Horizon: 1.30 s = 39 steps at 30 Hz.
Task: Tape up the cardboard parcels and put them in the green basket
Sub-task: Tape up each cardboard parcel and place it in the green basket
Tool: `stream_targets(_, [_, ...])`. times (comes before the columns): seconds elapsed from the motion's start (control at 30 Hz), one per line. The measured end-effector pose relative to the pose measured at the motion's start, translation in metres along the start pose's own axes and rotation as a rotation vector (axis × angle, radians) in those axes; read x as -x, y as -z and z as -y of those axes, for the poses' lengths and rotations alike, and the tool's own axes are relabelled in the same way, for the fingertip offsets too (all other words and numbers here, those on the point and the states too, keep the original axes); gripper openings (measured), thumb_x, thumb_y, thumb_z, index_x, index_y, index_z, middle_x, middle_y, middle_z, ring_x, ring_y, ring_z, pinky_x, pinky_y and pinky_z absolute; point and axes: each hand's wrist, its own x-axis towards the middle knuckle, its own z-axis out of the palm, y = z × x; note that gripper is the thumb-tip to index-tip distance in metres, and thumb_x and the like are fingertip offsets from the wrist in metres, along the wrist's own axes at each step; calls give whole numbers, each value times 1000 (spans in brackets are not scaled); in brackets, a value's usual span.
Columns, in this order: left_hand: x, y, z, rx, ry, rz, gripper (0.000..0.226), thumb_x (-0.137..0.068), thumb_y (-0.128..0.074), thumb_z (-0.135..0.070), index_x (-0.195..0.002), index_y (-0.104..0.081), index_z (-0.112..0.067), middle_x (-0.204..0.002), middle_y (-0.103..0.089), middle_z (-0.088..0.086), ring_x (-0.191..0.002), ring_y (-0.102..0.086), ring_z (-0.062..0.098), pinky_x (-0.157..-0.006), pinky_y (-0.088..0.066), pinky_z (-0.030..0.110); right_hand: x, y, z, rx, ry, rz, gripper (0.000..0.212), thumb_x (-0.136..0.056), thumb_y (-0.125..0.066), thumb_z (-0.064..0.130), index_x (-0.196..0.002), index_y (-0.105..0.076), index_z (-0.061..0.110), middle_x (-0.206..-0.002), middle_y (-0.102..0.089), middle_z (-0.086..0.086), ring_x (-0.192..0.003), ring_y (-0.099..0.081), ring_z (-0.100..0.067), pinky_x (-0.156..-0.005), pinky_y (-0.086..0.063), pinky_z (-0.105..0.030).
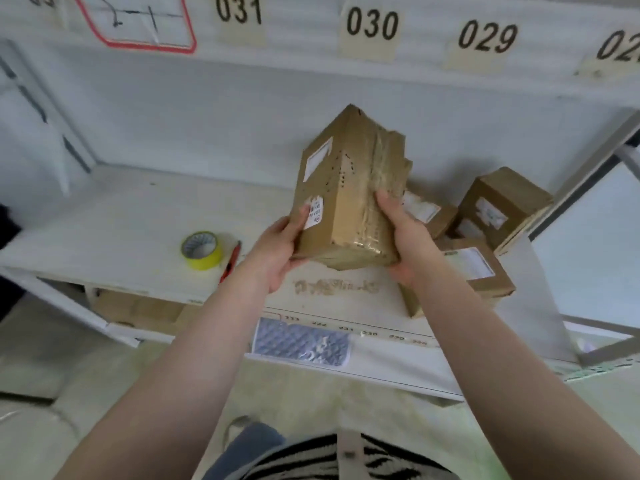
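Note:
I hold a brown cardboard parcel up above the white table, tilted with one end pointing away from me. Clear tape runs along its right side, and white labels sit on its left face. My left hand grips its lower left edge, thumb over a label. My right hand grips the lower right side, fingers along the taped seam. A roll of yellow tape lies on the table to the left, with a red cutter beside it. The green basket is not in view.
Several more cardboard parcels are piled on the table at the right, one under my right wrist. Numbered paper tags hang on the white wall behind. A patterned grey sheet is stuck at the table's front edge.

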Motion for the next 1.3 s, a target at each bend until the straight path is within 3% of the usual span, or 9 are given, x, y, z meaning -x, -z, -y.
stream_targets(0.1, [0,28,-12,-172,-164,-153,51,-93,-52,-58,-133,-55,-26,-124,-60,-14,-108,-56,3,-91,-42,25,-6,-37,-20,20,86,-13,51,-88,-69,34,-132,-54,15,-114,-72,-6,-100,-71,-24,-85,-58,-47])
stream_targets(0.23, [6,66,-39,-158,-197,2,71,-65,-58,-85,-116,-60,-36,-105,-68,-25,-93,-64,-7,-78,-51,19,-13,-107,-51,276,266,-10,48,-94,-60,39,-137,-50,22,-117,-69,6,-106,-67,-13,-92,-55,-36])
stream_targets(0.33, [-7,129,-43,-90,-225,-147,58,-72,-78,-55,-118,-62,-23,-102,-73,-10,-84,-71,3,-74,-59,25,-21,-164,-70,337,326,-30,46,-94,-55,48,-137,-50,33,-108,-65,26,-100,-63,8,-82,-52,-16])
stream_targets(0.43, [-21,205,-41,11,-114,-88,38,-81,-73,-47,-106,-67,-19,-95,-76,-2,-78,-73,9,-68,-59,26,-37,-210,-89,419,362,-94,35,-93,-58,46,-126,-55,36,-107,-66,27,-100,-60,8,-90,-44,-21])
stream_targets(0.7, [-57,324,-36,61,93,220,75,-75,-57,-63,-128,-60,-11,-120,-69,10,-109,-68,24,-86,-57,36,-49,-282,-129,232,-32,-30,69,-51,-89,56,-111,-69,30,-115,-70,0,-108,-66,-25,-88,-56,-52])
stream_targets(0.83, [-77,337,-30,-122,-30,15,52,-93,-52,-57,-124,-62,-16,-120,-69,6,-101,-67,16,-88,-53,32,-62,-299,-151,200,74,-136,32,-86,-71,35,-115,-64,25,-111,-70,2,-100,-68,-18,-83,-58,-42])
stream_targets(0.97, [-75,343,-35,-139,72,134,79,-59,-59,-87,-118,-65,-35,-107,-73,-10,-100,-69,11,-81,-54,32,-84,-319,-174,355,102,-154,29,-93,-63,34,-121,-58,27,-108,-70,5,-98,-68,-15,-84,-58,-40])
stream_targets(1.13, [-89,379,-30,-288,22,15,19,-75,-73,-60,-80,-76,-42,-86,-73,-24,-102,-64,10,-77,-48,25,-130,-327,-205,474,-47,-86,50,-98,-50,41,-146,-38,31,-130,-61,-1,-121,-56,-21,-109,-40,-42])
stream_targets(1.3, [-113,419,-3,-449,185,18,33,-89,-56,-61,-114,-71,-43,-149,-45,-13,-144,-30,22,-117,-19,50,-164,-289,-232,1098,46,-222,29,-99,-48,17,-123,-60,7,-121,-63,-17,-112,-57,-32,-87,-46,-34])
